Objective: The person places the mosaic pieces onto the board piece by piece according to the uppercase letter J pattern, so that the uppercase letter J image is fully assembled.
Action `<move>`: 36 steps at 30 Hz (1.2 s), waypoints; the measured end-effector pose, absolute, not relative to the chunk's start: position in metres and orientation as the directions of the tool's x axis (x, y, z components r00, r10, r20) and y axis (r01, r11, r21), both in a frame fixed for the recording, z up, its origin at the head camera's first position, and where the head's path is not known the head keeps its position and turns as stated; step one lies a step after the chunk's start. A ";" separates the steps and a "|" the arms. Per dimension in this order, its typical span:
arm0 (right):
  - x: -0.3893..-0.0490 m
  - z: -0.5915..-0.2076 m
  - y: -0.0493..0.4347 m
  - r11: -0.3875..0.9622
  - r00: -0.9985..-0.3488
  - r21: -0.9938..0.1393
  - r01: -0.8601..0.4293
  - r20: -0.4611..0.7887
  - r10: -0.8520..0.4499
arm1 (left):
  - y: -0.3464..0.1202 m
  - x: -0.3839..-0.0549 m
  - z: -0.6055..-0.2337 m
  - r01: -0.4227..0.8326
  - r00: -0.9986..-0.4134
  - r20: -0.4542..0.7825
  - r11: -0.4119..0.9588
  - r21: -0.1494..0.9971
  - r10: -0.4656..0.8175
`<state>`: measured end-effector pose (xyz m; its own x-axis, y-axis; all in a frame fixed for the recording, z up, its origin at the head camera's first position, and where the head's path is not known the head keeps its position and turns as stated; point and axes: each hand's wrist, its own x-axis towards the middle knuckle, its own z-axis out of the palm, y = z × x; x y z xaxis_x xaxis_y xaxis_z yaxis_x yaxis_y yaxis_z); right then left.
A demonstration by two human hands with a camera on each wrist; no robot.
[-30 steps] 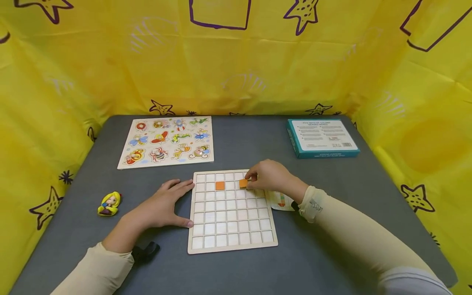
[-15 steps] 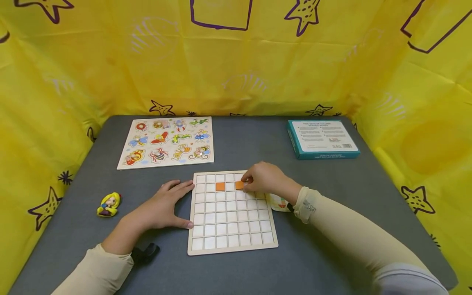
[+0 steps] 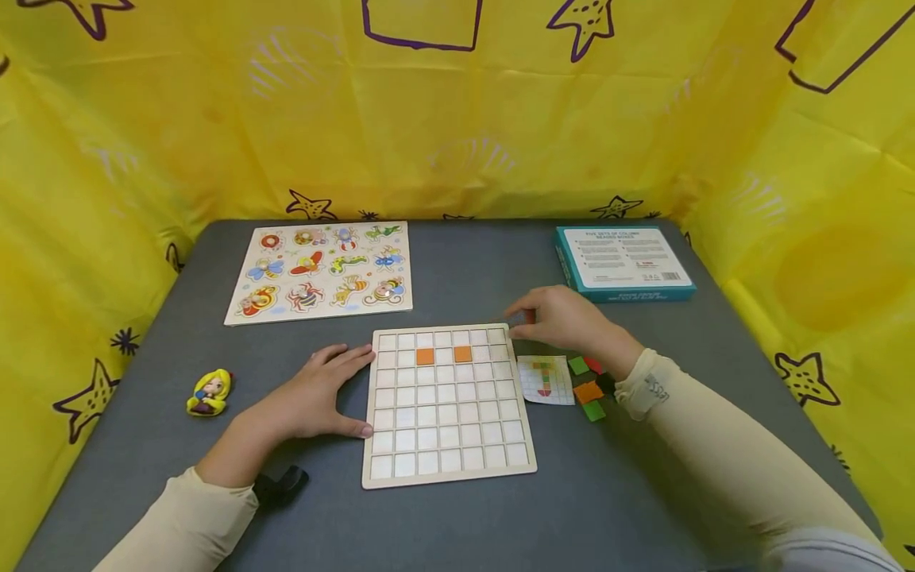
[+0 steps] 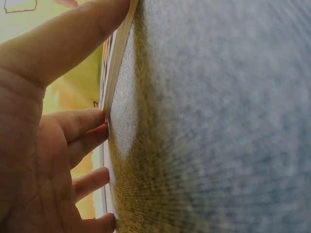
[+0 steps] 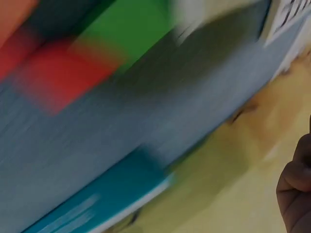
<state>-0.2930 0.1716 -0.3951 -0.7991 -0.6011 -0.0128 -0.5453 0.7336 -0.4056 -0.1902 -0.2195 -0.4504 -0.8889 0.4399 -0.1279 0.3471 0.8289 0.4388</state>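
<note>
A pale wooden grid board [image 3: 450, 477] lies in front of me in the head view. Two orange square tiles [image 3: 425, 357] sit in its second row from the far side, one square apart. My left hand [image 3: 310, 405] is spread along the board's left side. In the left wrist view, its thumb and fingertips [image 4: 99, 116] touch the board's edge. Over the board's far right corner is my right hand [image 3: 568, 322], fingers loosely bent, with nothing seen between them. The right wrist view catches only part of that hand [image 5: 296, 184], with blurred tiles [image 5: 73, 73].
Right of the board lies a pattern card [image 3: 530, 391], beside several loose green, red and orange tiles [image 3: 588, 392]. A teal box [image 3: 629, 266] stands at the back right. An insect puzzle board [image 3: 286, 316] lies back left, and a yellow-haired figurine [image 3: 210, 393] at the left.
My right hand has let go of the second orange tile, now flat in its square, and moved right and away off the board. Card and loose tiles have come into view. The left hand stays.
</note>
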 end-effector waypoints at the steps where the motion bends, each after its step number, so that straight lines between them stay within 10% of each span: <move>1: -0.295 -0.392 0.182 0.748 -0.813 -0.405 -0.525 -0.021 -0.582 | -0.220 -0.190 -0.450 0.346 -0.889 -0.128 0.829 0.439 0.439; 16: -0.293 -0.419 0.278 0.791 -0.800 -0.441 -0.425 -0.225 -0.556 | -0.223 -0.191 -0.448 0.336 -0.893 -0.132 0.833 0.440 0.430; 36: -0.280 -0.434 0.284 0.759 -0.803 -0.452 -0.469 -0.139 -0.579 | -0.217 -0.190 -0.446 0.327 -0.891 -0.151 0.835 0.443 0.429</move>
<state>-0.2803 0.2838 -0.4339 -0.8032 -0.5794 -0.1387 -0.4693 0.7587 -0.4518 -0.1899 -0.2167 -0.4461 -0.8909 0.4285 -0.1506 0.3265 0.8347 0.4435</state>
